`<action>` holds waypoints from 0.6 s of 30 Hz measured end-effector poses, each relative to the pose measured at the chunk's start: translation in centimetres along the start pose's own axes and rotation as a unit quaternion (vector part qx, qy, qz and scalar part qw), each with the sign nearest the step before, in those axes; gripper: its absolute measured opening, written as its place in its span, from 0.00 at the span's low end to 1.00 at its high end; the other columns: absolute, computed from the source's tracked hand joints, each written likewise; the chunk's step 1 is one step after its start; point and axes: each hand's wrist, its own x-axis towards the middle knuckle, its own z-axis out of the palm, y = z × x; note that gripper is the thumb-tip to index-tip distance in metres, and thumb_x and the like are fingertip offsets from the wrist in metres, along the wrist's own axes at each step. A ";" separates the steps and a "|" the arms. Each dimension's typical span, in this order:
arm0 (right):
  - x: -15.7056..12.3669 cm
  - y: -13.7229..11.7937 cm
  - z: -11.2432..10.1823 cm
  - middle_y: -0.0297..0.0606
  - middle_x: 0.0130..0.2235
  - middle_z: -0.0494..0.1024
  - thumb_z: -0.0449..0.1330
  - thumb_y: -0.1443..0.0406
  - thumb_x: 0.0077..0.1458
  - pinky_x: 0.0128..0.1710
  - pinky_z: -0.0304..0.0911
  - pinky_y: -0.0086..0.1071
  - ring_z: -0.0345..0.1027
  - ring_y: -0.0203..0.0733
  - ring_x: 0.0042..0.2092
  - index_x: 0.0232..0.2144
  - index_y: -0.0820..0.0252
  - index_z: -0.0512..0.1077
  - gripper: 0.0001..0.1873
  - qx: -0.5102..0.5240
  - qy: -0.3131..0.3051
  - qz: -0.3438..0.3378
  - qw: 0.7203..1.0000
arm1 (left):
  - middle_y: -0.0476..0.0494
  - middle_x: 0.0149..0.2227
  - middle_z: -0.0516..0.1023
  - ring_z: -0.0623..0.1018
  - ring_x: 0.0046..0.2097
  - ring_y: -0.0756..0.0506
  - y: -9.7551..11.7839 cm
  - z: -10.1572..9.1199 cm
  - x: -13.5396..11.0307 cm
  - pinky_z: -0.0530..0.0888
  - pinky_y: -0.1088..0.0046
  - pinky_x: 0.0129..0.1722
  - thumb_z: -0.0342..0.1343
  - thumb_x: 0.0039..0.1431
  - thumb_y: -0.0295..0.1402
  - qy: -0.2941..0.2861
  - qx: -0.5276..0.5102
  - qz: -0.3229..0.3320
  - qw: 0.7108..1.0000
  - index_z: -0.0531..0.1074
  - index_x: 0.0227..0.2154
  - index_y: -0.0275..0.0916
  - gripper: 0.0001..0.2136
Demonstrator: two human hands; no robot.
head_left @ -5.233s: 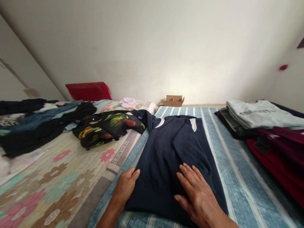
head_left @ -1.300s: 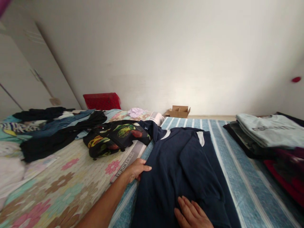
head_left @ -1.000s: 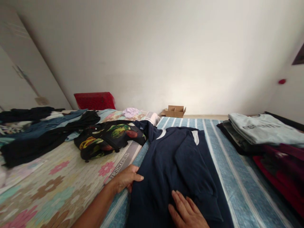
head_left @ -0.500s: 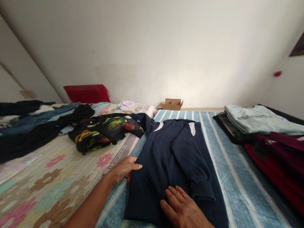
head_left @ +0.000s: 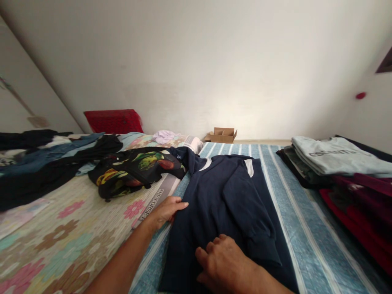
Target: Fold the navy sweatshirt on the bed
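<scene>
A navy sweatshirt (head_left: 211, 204) with white patches near the shoulders lies on the blue striped bedsheet (head_left: 277, 192), one sleeve folded down over its body. At its left edge is my left hand (head_left: 168, 210), thumb on top and fingers tucked at the cloth's edge, closed on it. My right hand (head_left: 225, 263) rests over the lower part of the sweatshirt with bent fingers; its fingertips appear to gather the cloth, though they are partly hidden. The other sleeve stretches left toward a black fruit-print garment (head_left: 137, 171).
Folded clothes stand on the right, with a pale grey sweatshirt (head_left: 333, 155) on top and maroon clothing (head_left: 361, 196) nearer. Loose dark clothes (head_left: 58, 167) spread over the flowered sheet (head_left: 70, 228) at left. A cardboard box (head_left: 225, 135) and red case (head_left: 113, 121) are by the wall.
My right hand has shifted slightly left, and its fingers have gone from flat on the sweatshirt to curled. My left hand keeps hold of the edge, slightly farther up.
</scene>
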 end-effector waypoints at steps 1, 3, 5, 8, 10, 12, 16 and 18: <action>0.2 0.1 -0.2 0.42 0.29 0.77 0.57 0.54 0.53 0.28 0.66 0.37 0.72 0.46 0.27 0.36 0.62 0.69 0.17 0.001 0.003 -0.004 1.000 | 0.51 0.22 0.71 0.71 0.23 0.49 0.3 0.1 0.4 0.64 0.76 0.20 0.64 0.37 0.47 0.014 -0.001 0.001 1.000 0.66 0.26 0.37 0.20; 0.7 0.3 -0.8 0.40 0.29 0.77 0.56 0.56 0.54 0.26 0.65 0.36 0.72 0.46 0.26 0.35 0.62 0.69 0.14 0.008 0.005 -0.017 1.000 | 0.53 0.19 0.69 0.68 0.20 0.51 0.9 0.3 1.4 0.62 0.78 0.18 0.63 0.36 0.47 0.046 0.007 0.008 0.999 0.65 0.24 0.37 0.20; 1.0 0.7 -1.6 0.38 0.29 0.77 0.56 0.57 0.55 0.24 0.63 0.34 0.72 0.46 0.26 0.34 0.61 0.69 0.12 0.021 -0.008 -0.034 0.999 | 0.55 0.17 0.67 0.66 0.18 0.52 1.5 0.5 2.7 0.59 0.78 0.17 0.63 0.36 0.47 0.085 0.013 0.016 0.996 0.66 0.24 0.37 0.19; 1.4 1.4 -3.1 0.38 0.30 0.78 0.54 0.57 0.56 0.22 0.61 0.33 0.74 0.46 0.28 0.35 0.61 0.69 0.13 0.051 -0.048 -0.042 0.997 | 0.54 0.17 0.68 0.67 0.18 0.51 2.5 0.7 4.9 0.59 0.77 0.18 0.62 0.37 0.46 0.151 0.021 0.018 0.988 0.67 0.25 0.37 0.18; 1.5 2.1 -3.9 0.39 0.32 0.79 0.54 0.57 0.57 0.24 0.60 0.32 0.74 0.46 0.31 0.36 0.61 0.69 0.13 0.076 -0.064 -0.031 0.995 | 0.53 0.18 0.69 0.68 0.20 0.50 3.1 0.7 6.4 0.61 0.76 0.18 0.60 0.39 0.44 0.191 0.038 0.020 0.981 0.68 0.24 0.37 0.15; 1.6 3.0 -4.4 0.40 0.33 0.79 0.54 0.57 0.57 0.26 0.59 0.31 0.75 0.46 0.33 0.36 0.60 0.70 0.13 0.102 -0.065 -0.017 0.992 | 0.52 0.17 0.68 0.68 0.20 0.49 3.6 0.6 7.9 0.61 0.76 0.19 0.58 0.43 0.42 0.221 0.061 0.025 0.973 0.67 0.22 0.37 0.12; 1.8 5.2 -3.7 0.38 0.31 0.78 0.54 0.58 0.56 0.25 0.54 0.29 0.73 0.42 0.31 0.33 0.59 0.71 0.11 0.169 -0.021 0.015 0.985 | 0.51 0.16 0.67 0.70 0.23 0.48 4.9 0.3 9.9 0.62 0.75 0.23 0.56 0.44 0.35 0.288 0.112 0.045 0.950 0.66 0.18 0.38 0.08; 1.8 6.2 -2.6 0.36 0.30 0.78 0.54 0.60 0.55 0.26 0.54 0.28 0.72 0.39 0.30 0.31 0.58 0.71 0.09 0.227 0.016 0.038 0.973 | 0.48 0.20 0.71 0.73 0.28 0.46 5.9 0.6 9.4 0.65 0.74 0.27 0.56 0.44 0.33 0.325 0.152 0.091 0.929 0.68 0.19 0.38 0.05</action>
